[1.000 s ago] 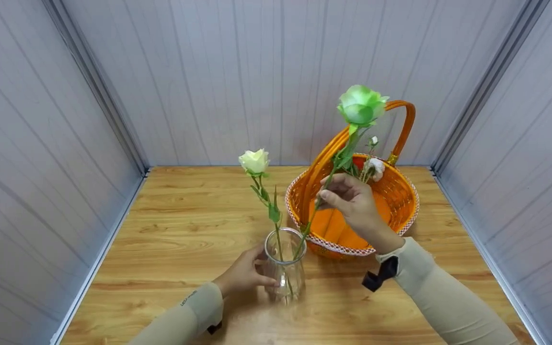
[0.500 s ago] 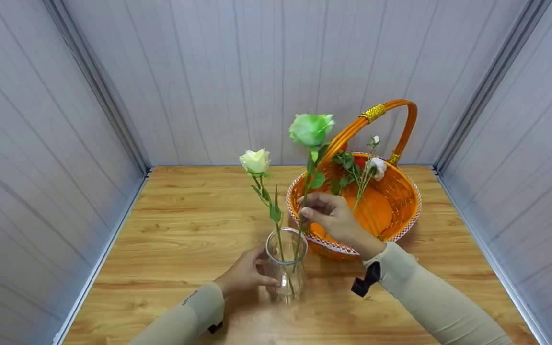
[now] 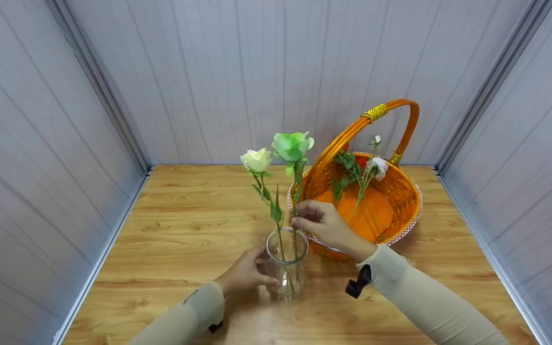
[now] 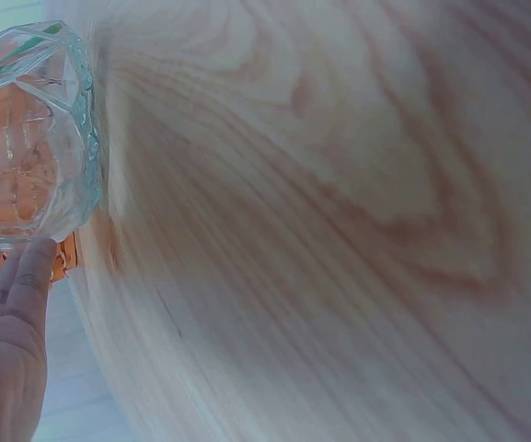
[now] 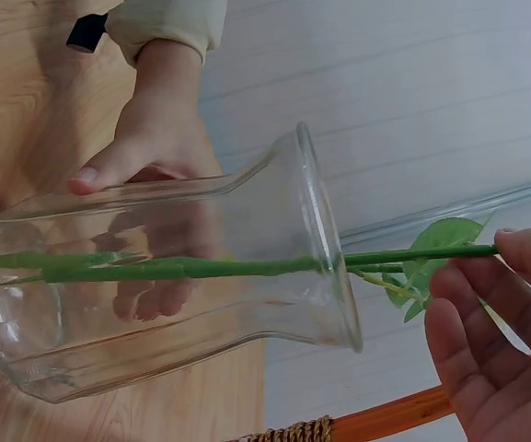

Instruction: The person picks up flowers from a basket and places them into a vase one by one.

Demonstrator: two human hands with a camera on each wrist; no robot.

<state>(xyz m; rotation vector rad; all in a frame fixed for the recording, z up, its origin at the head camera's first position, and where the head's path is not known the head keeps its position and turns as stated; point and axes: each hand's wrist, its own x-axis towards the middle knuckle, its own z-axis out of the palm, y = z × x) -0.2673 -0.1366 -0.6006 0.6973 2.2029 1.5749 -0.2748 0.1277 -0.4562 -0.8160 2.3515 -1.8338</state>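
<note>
A clear glass vase (image 3: 300,280) stands upright on the wooden table. My left hand (image 3: 245,274) grips its side, thumb in front and fingers behind, which show through the glass in the right wrist view. In the vase leans a cream rose (image 3: 257,160) on a leafy stem. My right hand (image 3: 326,224) pinches the stem of a light green rose (image 3: 290,146) between thumb and fingers just above the rim. That stem runs down inside the vase (image 5: 274,318), its lower end near the bottom.
Right of the vase, close behind my right hand, stands an orange wicker basket (image 3: 408,208) with a tall arched handle (image 3: 412,120). White flowers (image 3: 378,167) with green leaves lie in it. Pale panel walls (image 3: 218,86) enclose the wooden table (image 3: 180,230) at the back and sides.
My right hand has moved left and down with the green rose, from over the basket to the vase mouth. The stem now stands more upright and deeper in the vase. My left hand stays put.
</note>
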